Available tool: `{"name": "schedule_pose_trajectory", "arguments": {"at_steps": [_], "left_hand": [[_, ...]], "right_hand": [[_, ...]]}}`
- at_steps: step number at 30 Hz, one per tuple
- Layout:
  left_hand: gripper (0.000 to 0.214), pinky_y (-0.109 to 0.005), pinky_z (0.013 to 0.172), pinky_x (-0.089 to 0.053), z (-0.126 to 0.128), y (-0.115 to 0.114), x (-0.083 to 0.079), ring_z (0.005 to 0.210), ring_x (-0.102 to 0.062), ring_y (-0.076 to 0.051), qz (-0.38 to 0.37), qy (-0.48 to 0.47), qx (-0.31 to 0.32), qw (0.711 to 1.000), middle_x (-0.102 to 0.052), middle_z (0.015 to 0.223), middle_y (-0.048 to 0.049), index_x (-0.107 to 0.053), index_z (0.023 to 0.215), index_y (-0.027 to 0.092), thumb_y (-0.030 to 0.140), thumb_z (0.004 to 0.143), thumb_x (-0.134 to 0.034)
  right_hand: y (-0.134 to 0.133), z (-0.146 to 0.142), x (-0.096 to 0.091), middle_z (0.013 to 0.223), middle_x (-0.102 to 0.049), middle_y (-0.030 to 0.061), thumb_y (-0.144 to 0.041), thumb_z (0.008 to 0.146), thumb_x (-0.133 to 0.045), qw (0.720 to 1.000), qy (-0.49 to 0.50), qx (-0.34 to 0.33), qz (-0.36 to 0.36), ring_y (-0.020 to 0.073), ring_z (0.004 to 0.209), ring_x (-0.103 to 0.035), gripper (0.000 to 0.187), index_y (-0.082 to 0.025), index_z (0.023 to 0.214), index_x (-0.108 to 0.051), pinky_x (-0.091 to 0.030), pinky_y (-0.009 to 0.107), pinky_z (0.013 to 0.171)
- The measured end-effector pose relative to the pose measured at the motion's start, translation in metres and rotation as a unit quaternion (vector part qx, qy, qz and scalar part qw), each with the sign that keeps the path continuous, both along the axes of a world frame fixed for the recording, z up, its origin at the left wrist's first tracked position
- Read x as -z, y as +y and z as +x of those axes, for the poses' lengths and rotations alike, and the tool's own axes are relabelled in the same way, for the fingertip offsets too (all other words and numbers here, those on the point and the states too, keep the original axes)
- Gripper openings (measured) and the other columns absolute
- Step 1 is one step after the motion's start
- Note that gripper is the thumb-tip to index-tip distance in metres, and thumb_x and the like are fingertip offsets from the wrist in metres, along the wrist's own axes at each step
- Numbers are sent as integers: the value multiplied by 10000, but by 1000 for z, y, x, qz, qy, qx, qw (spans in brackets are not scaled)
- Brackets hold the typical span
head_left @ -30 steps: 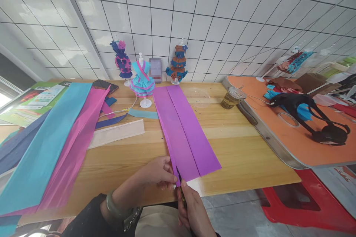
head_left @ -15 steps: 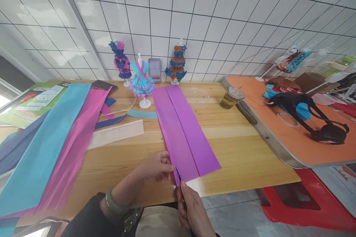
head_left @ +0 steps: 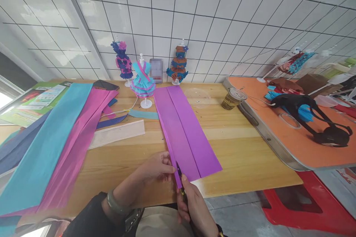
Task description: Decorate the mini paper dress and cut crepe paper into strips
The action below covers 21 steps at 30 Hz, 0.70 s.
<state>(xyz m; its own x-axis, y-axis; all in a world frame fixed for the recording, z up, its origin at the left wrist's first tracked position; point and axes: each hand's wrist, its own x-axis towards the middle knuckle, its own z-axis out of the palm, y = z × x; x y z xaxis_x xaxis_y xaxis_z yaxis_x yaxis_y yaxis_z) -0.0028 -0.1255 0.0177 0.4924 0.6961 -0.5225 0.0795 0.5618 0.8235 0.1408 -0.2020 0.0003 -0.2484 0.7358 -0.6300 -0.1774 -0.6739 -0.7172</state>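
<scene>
A long sheet of purple crepe paper (head_left: 178, 133) lies on the wooden table in front of me, with a lengthwise crease or overlap down its middle. My left hand (head_left: 157, 167) pinches its left edge near the front end, thumb against fingers. In my right hand (head_left: 194, 202) is a pair of scissors (head_left: 179, 170), its dark blades pointing away from me at that same edge. A narrow strip (head_left: 177, 179) along the left edge stands partly apart from the sheet beside the blades. Fingers hide most of the scissors' handles.
Turquoise (head_left: 50, 140) and pink paper (head_left: 75, 144) lie at left. A white strip (head_left: 119, 133) is nearer the middle. Small dress stands, including a turquoise dress (head_left: 142, 81), line the back. A drink cup (head_left: 233, 99) stands right, beside an orange table (head_left: 278, 133); a red stool (head_left: 314, 207) is below.
The scissor blades show more above the paper now, and the narrow left strip stands out further from the sheet. My hands have barely moved; the view has shifted slightly.
</scene>
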Motion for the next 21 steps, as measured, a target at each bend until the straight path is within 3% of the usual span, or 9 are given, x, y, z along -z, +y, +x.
{"name": "schedule_pose_trajectory", "arguments": {"at_steps": [10,21], "left_hand": [[212,-140,343,-304,0,0,1,387,-488,-60,1,6,3,1000,-527,487,67,-537,818,161,186,627,-624],[207,-149,340,-303,0,1,-2,376,-469,-57,1,10,11,1000,-524,492,72,-529,819,166,183,629,-609]], "right_hand": [[6,-2,-1,340,-292,-127,-753,692,-399,1000,-22,-6,15,20,251,-217,556,-210,585,-345,-426,211,308],[8,-4,-2,315,-277,-136,-756,683,-408,1000,-18,2,23,10,237,-203,566,-197,596,-378,-422,191,294]]}}
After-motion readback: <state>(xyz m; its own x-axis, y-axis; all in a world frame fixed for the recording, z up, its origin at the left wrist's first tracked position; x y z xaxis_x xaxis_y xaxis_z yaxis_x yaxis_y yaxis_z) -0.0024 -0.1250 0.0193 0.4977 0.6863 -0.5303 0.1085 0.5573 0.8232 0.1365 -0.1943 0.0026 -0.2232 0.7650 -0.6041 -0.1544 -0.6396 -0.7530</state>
